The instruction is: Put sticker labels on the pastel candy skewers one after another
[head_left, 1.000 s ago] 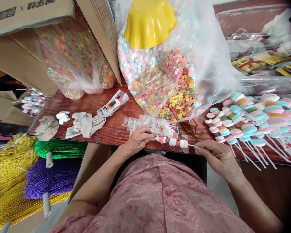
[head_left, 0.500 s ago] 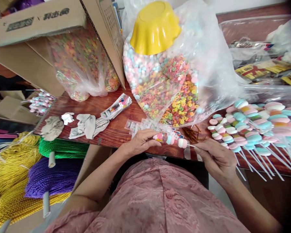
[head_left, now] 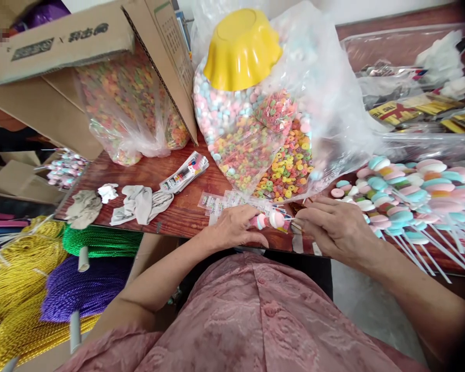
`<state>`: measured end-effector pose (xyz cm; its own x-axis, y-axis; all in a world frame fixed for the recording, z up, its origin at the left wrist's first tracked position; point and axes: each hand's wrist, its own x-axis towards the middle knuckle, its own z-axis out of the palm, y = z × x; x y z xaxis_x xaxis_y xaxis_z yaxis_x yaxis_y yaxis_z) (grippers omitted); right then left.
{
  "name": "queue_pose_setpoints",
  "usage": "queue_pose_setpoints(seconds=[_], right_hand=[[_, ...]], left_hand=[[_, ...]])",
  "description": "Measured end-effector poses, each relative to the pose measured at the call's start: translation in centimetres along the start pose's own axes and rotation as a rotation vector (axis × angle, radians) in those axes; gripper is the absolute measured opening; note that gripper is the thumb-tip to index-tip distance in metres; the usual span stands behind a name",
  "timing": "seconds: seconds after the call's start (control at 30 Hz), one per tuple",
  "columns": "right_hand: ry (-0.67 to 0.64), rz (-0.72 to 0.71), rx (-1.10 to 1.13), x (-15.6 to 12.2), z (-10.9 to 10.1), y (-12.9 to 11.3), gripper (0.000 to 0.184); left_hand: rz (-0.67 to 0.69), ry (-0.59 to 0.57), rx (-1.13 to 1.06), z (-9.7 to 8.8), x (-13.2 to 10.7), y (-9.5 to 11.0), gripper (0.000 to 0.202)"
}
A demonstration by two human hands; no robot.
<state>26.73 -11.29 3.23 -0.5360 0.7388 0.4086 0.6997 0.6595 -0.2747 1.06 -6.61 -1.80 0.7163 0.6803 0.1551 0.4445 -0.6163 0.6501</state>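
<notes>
My left hand (head_left: 235, 227) is closed around a candy skewer (head_left: 270, 220) with pink, blue and white sweets, held over the front edge of the wooden table (head_left: 186, 204). My right hand (head_left: 331, 227) pinches the skewer's other end close by, its fingers curled and nearly touching the left hand. Small printed clear bags (head_left: 225, 200) lie just behind both hands. A pile of finished candy skewers (head_left: 406, 191) with white sticks lies to the right of my right hand.
A large clear bag of ring sweets and marshmallows (head_left: 263, 139) with a yellow bowl (head_left: 242, 49) on top stands behind the hands. A cardboard box (head_left: 81, 62) with another sweet bag is at back left. Cloth scraps (head_left: 137, 202) lie left; spools of gold, green, purple cord (head_left: 62, 274) sit below.
My right hand has slid left along the stick to meet the left hand, and the skewer now shows shorter between them. The view has shifted slightly.
</notes>
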Motion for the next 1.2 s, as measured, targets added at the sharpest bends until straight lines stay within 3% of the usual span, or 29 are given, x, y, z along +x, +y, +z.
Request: queue_pose_setpoints(seconds=[0.1, 0.2, 0.4, 0.6, 0.77, 0.93, 1.07, 1.13, 1.2], right_hand=[[-0.034, 0.029, -0.04, 0.2, 0.0, -0.3, 0.028], [-0.069, 0.011, -0.109, 0.2, 0.2, -0.5, 0.028], [-0.102, -0.176, -0.291, 0.9, 0.4, -1.6, 0.025], [-0.103, -0.241, -0.325, 1.9, 0.4, -1.5, 0.019], [-0.139, -0.318, -0.352, 3.2, -1.2, 0.1, 0.02], [-0.203, -0.427, -0.263, 3.6, -1.5, -0.5, 0.019], [-0.276, -0.361, -0.154, 3.3, -0.8, -0.7, 0.02], [-0.335, -0.231, -0.111, 3.1, -0.6, -0.2, 0.023], [-0.345, -0.068, -0.081, 2.8, -0.3, 0.3, 0.028]], left_hand=[[0.005, 0.029, 0.197, 0.4, -0.5, -0.6, 0.041], [-0.064, 0.033, 0.184, 0.6, -0.7, -0.8, 0.034], [-0.151, -0.08, -0.165, 0.3, -0.2, 0.2, 0.031], [-0.24, -0.189, -0.501, -0.4, 0.1, 1.5, 0.03], [-0.287, -0.287, -0.659, -1.1, 0.0, 2.1, 0.041], [-0.327, -0.425, -0.798, -1.1, 0.3, 2.4, 0.046], [-0.289, -0.461, -0.634, -1.3, 1.0, 2.5, 0.044], [-0.204, -0.436, -0.39, -1.9, 1.3, 2.8, 0.045], [-0.154, -0.331, -0.014, -2.7, 1.4, 3.0, 0.056]])
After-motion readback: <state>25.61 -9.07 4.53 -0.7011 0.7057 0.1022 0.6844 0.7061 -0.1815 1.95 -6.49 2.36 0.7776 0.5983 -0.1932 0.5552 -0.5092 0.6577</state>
